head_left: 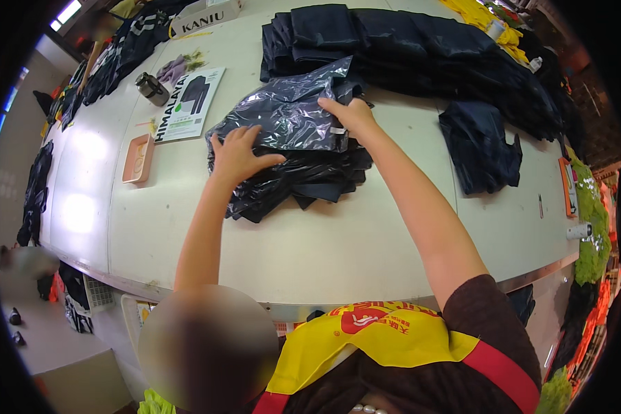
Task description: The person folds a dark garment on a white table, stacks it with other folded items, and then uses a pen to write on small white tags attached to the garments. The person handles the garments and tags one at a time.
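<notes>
A folded dark navy garment in a clear plastic bag [283,110] lies on a stack of similar bagged dark garments [303,176] in the middle of the table. My left hand [238,153] rests on the bag's left side, fingers stretched out and thumb apart. At the right side, my right hand [353,119] grips the bagged garment by its edge, thumb on top and the other fingers mostly hidden beneath. The bag's far end rises in a loose, shiny peak. A small white label shows near its right edge.
A long pile of folded dark garments [421,48] spans the table's far side. One dark garment [481,145] lies at the right. Leftward are a printed sheet [193,103], a pink tray [139,159] and a black flask [152,90]. A white bottle [578,231] sits at the right edge.
</notes>
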`<state>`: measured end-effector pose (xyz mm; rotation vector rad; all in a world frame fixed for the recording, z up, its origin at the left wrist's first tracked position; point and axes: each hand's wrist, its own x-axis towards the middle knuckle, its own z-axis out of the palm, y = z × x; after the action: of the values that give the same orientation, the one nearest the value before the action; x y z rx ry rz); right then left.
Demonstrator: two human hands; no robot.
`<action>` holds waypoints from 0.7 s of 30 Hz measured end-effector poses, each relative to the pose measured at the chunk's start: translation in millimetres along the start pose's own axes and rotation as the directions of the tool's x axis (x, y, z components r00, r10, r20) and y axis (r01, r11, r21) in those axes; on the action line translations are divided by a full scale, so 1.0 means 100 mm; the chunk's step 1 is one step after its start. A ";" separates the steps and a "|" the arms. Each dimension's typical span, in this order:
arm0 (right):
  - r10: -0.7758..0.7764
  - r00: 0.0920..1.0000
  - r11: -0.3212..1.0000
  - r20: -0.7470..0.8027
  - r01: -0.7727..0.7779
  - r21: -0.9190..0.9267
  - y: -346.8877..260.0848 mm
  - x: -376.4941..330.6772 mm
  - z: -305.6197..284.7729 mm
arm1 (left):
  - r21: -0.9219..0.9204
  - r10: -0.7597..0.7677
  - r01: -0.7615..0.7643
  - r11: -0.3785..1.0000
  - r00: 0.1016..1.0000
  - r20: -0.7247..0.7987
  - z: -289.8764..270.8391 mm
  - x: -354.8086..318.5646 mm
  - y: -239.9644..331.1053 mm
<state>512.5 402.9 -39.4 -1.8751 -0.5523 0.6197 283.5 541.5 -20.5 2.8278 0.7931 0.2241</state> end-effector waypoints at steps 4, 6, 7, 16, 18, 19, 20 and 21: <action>0.081 0.974 0.860 0.212 -0.176 0.480 -0.46 -0.07 0.26 | 0.084 0.122 -0.103 0.991 0.953 -0.277 0.05 0.00 0.07; 0.057 0.966 0.785 0.254 -0.200 0.586 -0.59 -0.20 0.17 | 0.057 0.186 -0.180 0.982 0.874 -0.450 0.03 0.08 0.15; -0.014 0.963 0.767 0.268 -0.162 0.621 -0.70 -0.34 0.12 | 0.103 0.233 -0.211 0.972 0.824 -0.517 -0.05 0.09 0.15; -0.539 0.648 0.698 -0.538 0.701 0.146 -1.20 -2.25 -0.93 | -0.239 0.376 -0.810 0.535 0.481 -0.792 -0.55 -0.55 1.67; -0.854 0.317 0.499 -0.412 0.722 -0.478 -0.94 -2.27 -1.11 | -0.606 0.463 -0.709 0.362 0.700 -0.543 -0.57 -0.77 1.89; -0.743 0.492 0.665 -0.454 0.620 -0.416 -0.94 -2.31 -1.43 | -0.823 0.523 -0.519 0.231 0.780 -0.345 -0.55 -0.75 2.02; -0.599 0.639 0.800 -0.483 0.501 -0.330 -0.93 -2.31 -1.72 | -0.913 0.488 -0.391 0.113 0.823 -0.292 -0.42 -0.71 2.16; -0.041 0.920 0.971 -0.389 0.127 0.200 -0.97 -2.31 -2.08 | -0.967 0.458 -0.254 -0.004 0.859 -0.227 -0.20 -0.66 2.30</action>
<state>461.9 148.5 157.3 -1.6905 -0.2908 0.2326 338.0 317.5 45.0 1.5117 -0.2495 0.4036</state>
